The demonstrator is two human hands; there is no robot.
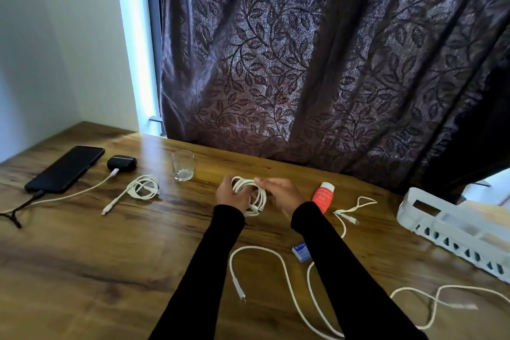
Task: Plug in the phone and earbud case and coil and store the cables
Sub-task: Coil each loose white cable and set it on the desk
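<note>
A black phone [66, 168] lies at the far left of the wooden table with a dark cable in its near end. Beside it a black earbud case [121, 162] has a white cable plugged in. A coiled white cable [143, 187] rests near the case. My left hand [230, 194] and my right hand [281, 193] both hold a white cable coil [252, 196] at the table's middle. A long loose white cable [278, 265] snakes across the near side. A short white cable [356, 208] lies to the right.
A clear drinking glass [182, 165] stands behind the coil. A red-orange tube [323, 196] and a small blue box [302, 251] lie by my right arm. A white slotted basket [452, 229] sits at the right edge. A dark patterned curtain [303, 50] hangs behind the table.
</note>
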